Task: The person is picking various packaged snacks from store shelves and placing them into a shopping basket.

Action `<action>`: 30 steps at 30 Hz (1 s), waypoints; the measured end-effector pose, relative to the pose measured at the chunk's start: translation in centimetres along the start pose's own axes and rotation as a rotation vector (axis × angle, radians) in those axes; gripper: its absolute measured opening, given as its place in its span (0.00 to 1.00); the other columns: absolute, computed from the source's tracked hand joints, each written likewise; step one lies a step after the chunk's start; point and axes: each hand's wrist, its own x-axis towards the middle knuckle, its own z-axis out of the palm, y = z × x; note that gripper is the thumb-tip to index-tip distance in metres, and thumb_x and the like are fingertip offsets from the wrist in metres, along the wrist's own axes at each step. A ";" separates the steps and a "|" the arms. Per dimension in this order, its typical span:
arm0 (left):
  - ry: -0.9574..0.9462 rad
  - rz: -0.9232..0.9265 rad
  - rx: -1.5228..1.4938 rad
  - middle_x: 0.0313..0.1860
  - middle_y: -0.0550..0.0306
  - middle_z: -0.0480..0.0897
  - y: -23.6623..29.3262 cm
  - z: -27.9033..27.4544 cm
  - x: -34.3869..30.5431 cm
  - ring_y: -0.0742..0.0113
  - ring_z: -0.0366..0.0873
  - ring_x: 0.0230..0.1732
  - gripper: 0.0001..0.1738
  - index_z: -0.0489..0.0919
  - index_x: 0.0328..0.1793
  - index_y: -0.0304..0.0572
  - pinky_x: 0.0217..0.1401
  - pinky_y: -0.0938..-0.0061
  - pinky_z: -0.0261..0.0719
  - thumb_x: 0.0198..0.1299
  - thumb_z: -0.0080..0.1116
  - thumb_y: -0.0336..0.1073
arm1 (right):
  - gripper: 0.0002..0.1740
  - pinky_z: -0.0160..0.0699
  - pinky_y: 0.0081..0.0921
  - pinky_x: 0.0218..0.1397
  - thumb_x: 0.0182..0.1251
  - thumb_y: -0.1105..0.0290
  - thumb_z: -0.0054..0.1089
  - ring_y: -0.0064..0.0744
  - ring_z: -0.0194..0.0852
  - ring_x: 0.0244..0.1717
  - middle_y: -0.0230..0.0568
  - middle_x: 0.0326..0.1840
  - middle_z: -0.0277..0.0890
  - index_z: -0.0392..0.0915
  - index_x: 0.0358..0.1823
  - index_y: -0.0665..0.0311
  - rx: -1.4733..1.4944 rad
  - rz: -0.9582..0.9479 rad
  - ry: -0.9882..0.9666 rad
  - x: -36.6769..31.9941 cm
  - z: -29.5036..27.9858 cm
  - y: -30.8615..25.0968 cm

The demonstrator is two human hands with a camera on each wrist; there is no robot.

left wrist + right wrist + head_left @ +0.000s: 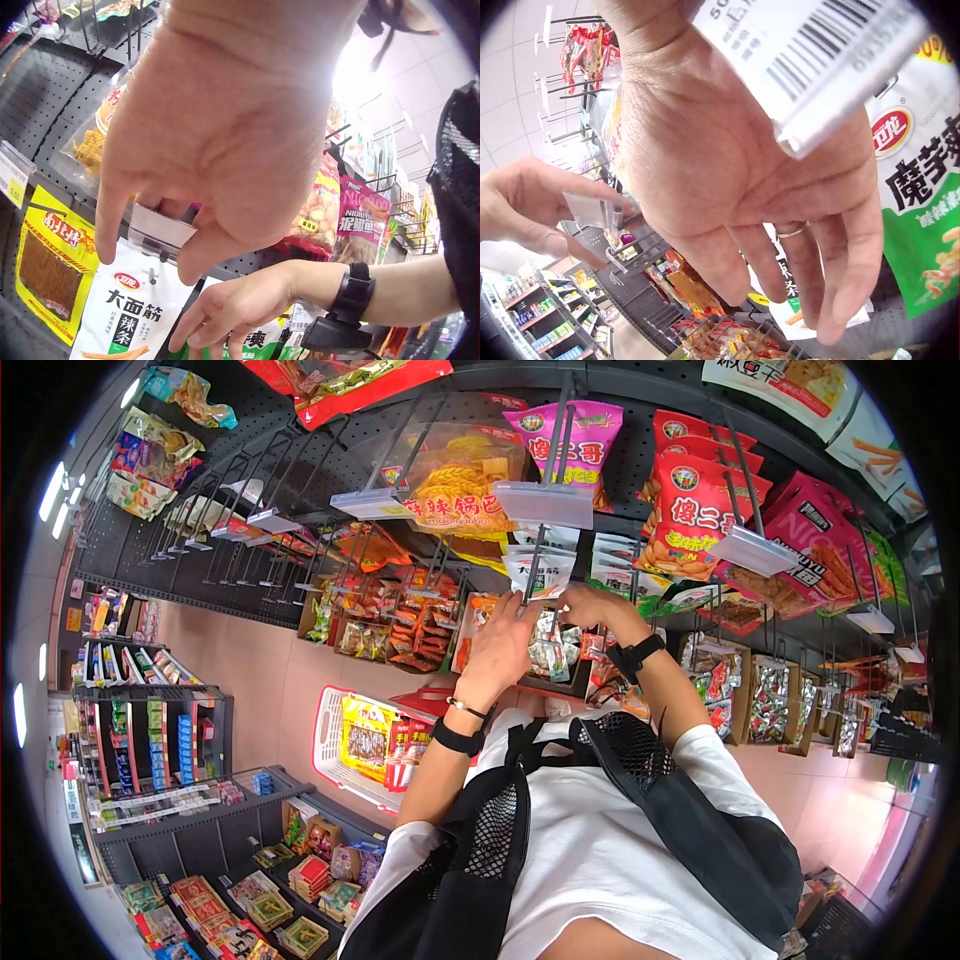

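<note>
A white packet of spicy gluten strips (124,304) hangs from a shelf hook. Above it, my left hand (497,652) grips a clear price tag holder (157,225) at the hook's front end, thumb and index finger pointing down on either side. My right hand (592,607) reaches in from the right, its fingers extended at the packet's right edge in the left wrist view. A barcode tag (810,60) hangs over the right palm. Beside that hand hangs a white and green snack packet (922,187).
A yellow snack bag (56,262) hangs left of the white packet. Red bags (690,510) and a purple bag (565,445) hang above. Boxes of small snacks (550,655) sit below. A shopping basket (330,735) containing yellow and red packs stands on the left.
</note>
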 end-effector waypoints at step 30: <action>0.142 0.117 0.030 0.35 0.47 0.82 -3.1 1.0 1.0 0.45 0.77 0.45 0.20 0.84 0.46 0.45 0.46 0.55 0.78 0.45 0.52 0.24 | 0.15 0.77 0.28 0.28 0.61 0.64 0.52 0.29 0.81 0.28 0.40 0.28 0.80 0.78 0.40 0.68 0.165 0.052 -0.044 0.7 1.4 0.8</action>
